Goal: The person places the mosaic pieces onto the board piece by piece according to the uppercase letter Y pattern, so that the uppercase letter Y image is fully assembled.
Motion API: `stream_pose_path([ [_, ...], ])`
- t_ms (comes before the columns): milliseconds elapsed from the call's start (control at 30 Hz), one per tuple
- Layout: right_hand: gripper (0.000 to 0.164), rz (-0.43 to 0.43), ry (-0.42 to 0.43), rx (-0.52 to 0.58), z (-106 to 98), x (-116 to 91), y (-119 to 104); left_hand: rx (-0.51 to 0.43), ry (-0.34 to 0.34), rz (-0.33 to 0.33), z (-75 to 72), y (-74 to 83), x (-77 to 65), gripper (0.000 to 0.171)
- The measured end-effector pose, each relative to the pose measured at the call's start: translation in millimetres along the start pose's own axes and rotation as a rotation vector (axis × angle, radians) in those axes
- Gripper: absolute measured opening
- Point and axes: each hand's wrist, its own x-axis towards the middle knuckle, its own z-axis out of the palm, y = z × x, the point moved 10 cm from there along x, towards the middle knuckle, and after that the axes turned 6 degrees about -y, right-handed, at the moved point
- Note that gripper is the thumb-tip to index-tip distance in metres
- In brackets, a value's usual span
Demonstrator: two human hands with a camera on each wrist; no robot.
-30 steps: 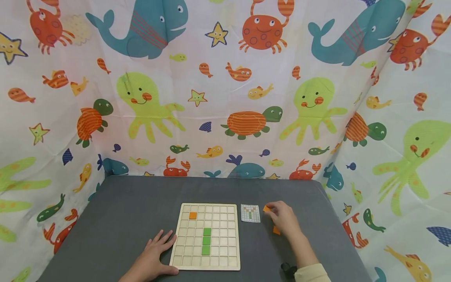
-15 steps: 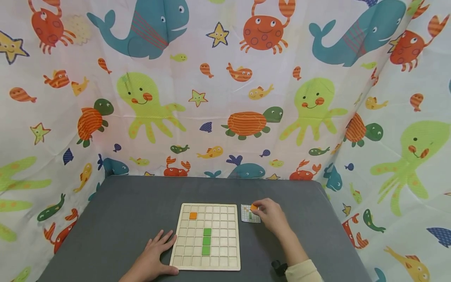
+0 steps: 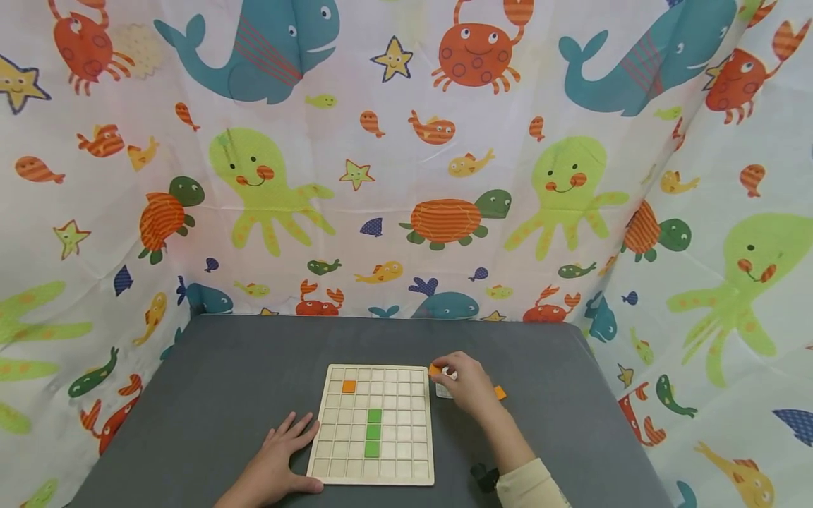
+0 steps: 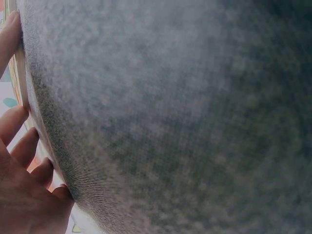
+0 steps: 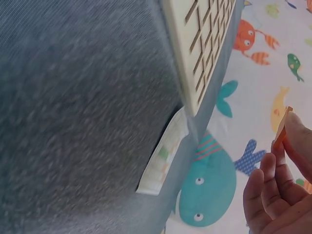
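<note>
A square wooden grid board lies on the grey table. One orange tile sits in its upper left part, and a column of green tiles runs down the middle. My left hand rests with spread fingers along the board's left edge, its thumb by the near corner. Between thumb and fingertips my right hand pinches an orange square tile, held at the board's upper right edge. In the right wrist view this tile is seen edge-on, lifted off the table.
A small pattern card lies right of the board, partly hidden by my right hand in the head view. Beyond that hand another orange tile shows on the table. A sea-animal curtain stands behind and at both sides.
My right hand has carried the orange tile leftward from the table's right side, over the card, to the board's edge. The left hand has stayed in place.
</note>
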Motion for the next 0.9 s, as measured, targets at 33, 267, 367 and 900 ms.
stream_pose_path([
  [33,0.021,0.000,-0.004,-0.001,1.2,0.2,-2.1,0.001,-0.002,-0.001,0.1,-0.1,-0.1,0.115],
  [267,0.020,-0.032,-0.034,-0.034,13.1,2.6,-16.1,-0.001,-0.012,-0.006,-0.3,1.4,-1.8,0.115],
  [367,0.021,-0.066,-0.054,-0.017,21.3,5.8,-23.4,-0.001,-0.008,-0.005,-0.9,1.7,-2.8,0.115],
  [900,0.021,-0.092,-0.232,-0.005,104.2,32.3,-65.1,0.019,0.013,0.002,-3.4,5.7,-4.4,0.114],
])
